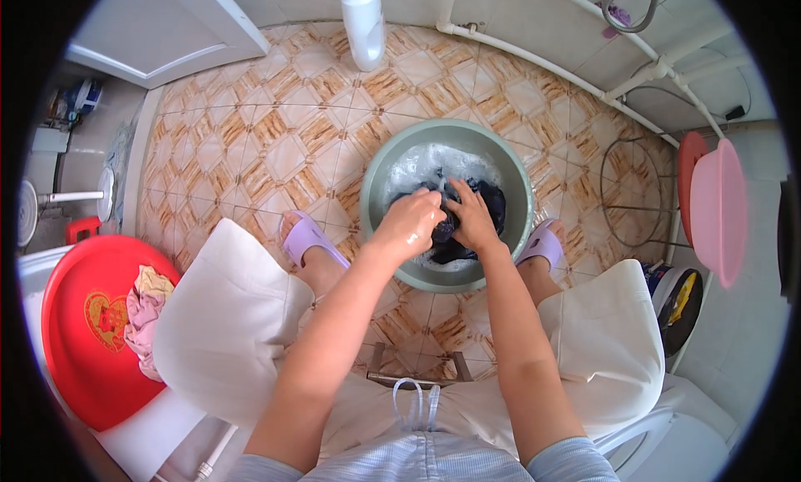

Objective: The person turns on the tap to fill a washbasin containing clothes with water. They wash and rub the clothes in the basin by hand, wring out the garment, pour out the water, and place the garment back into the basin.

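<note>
A round grey-green basin [373, 173] stands on the floor between my feet, with white suds [434, 154] and water in it. Dark navy cloth [491, 200] lies wet in the water, and its exact kind cannot be made out. My left hand [409, 223], wet with some foam on it, is closed round a bunched part of this cloth. Close beside it, my right hand [472, 219] bends its fingers over the same cloth, the thumb side against the bunch. The fingertips of both hands are partly hidden.
A white bottle [364, 32] stands beyond the basin. At left, a red basin [75, 340] holds pink and cream cloth [146, 315]. Pink basin [719, 215] and metal rack [632, 194] stand against the right wall, below white pipes [534, 61]. A dark bucket [680, 307] is nearer.
</note>
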A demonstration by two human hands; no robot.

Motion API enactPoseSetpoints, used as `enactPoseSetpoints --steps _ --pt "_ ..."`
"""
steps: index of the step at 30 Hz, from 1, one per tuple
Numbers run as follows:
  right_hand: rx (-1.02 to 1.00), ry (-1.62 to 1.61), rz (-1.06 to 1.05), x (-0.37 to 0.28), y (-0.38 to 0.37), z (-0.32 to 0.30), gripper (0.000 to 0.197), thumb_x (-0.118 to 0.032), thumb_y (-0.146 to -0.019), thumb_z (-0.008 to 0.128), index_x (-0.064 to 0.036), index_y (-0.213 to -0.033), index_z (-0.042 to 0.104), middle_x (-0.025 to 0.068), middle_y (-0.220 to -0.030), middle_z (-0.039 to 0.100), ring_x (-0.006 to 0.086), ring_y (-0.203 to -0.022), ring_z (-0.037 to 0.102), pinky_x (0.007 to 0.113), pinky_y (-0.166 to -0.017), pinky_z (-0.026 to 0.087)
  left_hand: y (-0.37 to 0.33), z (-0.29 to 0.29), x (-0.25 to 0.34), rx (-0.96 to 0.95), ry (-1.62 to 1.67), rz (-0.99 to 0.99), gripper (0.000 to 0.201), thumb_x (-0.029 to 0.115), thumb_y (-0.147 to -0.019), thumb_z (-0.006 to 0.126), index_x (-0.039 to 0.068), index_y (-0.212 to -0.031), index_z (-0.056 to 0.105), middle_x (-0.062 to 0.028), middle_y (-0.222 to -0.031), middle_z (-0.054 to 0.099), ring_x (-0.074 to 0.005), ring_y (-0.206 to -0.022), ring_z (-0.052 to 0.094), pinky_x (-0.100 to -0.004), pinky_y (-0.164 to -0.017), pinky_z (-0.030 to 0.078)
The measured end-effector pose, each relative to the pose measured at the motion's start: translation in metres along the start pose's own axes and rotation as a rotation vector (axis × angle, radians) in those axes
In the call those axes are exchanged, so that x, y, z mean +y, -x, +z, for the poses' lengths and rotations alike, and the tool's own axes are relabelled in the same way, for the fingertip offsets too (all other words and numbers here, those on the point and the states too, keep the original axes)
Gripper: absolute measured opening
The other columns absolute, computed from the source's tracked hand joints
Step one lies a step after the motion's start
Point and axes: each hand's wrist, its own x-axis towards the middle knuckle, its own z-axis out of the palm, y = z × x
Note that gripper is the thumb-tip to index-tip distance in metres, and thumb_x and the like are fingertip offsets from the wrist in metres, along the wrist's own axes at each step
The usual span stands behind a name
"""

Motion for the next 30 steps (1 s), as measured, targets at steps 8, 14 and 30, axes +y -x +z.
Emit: enactPoseSetpoints --steps 8,14,30 --pt "0.056 -1.23 0.24 -0.018 0.032 -0.072 0.024 0.0 -0.067 0.069 -0.0028 -0.089 0.06 0.0001 -0.077 0.061 0.0111 -0.069 0.057 0.024 -0.066 0.047 0.01 -0.074 0.022 0.317 0.056 -0.016 0.022 -0.013 -0.063 0.053 -0.002 -0.08 0.063 -0.014 -0.083 0.055 -0.0322 -0.087 0.055 -0.0374 -0.074 0.046" --pt "0.417 -0.809 0.008 -0.084 0.034 -0.203 0.018 -0.001 -0.067 0.068 -0.0037 -0.081 0.058 0.0006 -0.07 0.057 0.0077 -0.059 0.05 0.022 -0.052 0.04 0.0 -0.133 0.047 0.53 0.102 -0.026 0.028 -0.001 -0.068 0.06 0.002 -0.096 0.061 -0.017 -0.095 0.06 -0.0367 -0.092 0.056 -0.0379 -0.078 0.045" --pt "0.71 -0.138 -0.159 -0.092 0.062 -0.286 0.049 0.01 -0.061 0.057 -0.0046 -0.108 0.059 0.0106 -0.096 0.063 0.0168 -0.088 0.06 0.025 -0.078 0.045 -0.032 -0.165 0.013 -0.236 0.294 -0.165 0.031 0.016 -0.068 0.071 -0.002 -0.092 0.063 -0.0025 -0.083 0.064 -0.009 -0.077 0.056 -0.0253 -0.072 0.046"
